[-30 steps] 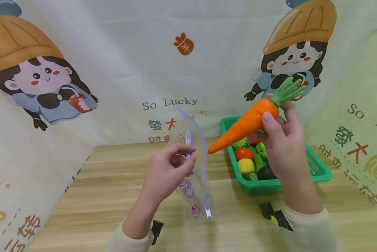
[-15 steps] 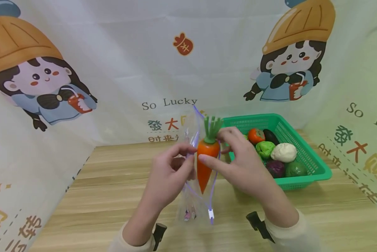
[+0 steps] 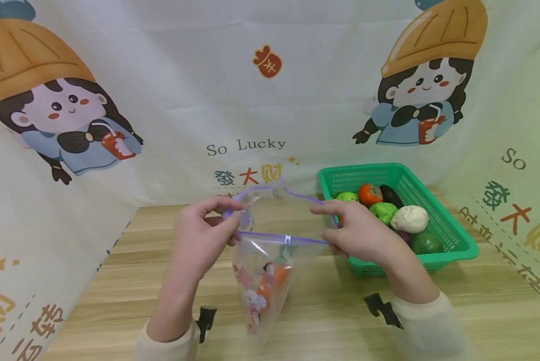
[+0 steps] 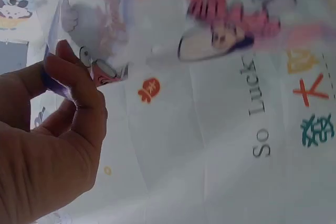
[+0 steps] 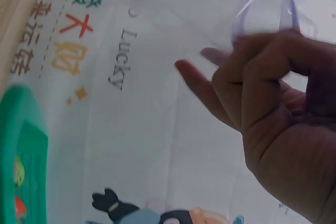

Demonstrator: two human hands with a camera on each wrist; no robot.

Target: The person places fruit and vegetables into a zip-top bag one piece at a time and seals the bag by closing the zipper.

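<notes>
A clear zip bag [image 3: 274, 253] with purple zip edges and cartoon prints hangs above the table, its mouth spread wide. Inside it lies an orange carrot [image 3: 272, 286], tilted, with its green top just below the zip's white slider [image 3: 288, 239]. My left hand [image 3: 202, 233] pinches the bag's left rim between thumb and index finger; the left wrist view shows this grip on the purple strip [image 4: 55, 85]. At the right rim, my right hand [image 3: 360, 230] holds the bag's edge with thumb and curled fingers, some others stretched out.
A green basket [image 3: 468, 248] stands at the right of the wooden table [image 3: 148, 281]. In it are several vegetables, among them a white cauliflower-like one [image 3: 409, 219] and a red tomato-like one [image 3: 370, 193]. A printed cloth [image 3: 184, 100] hangs behind.
The carrot went from above the basket, in my right hand, leftward and down into the bag. My right hand let go of it and took the bag's right rim; the mouth has widened.
</notes>
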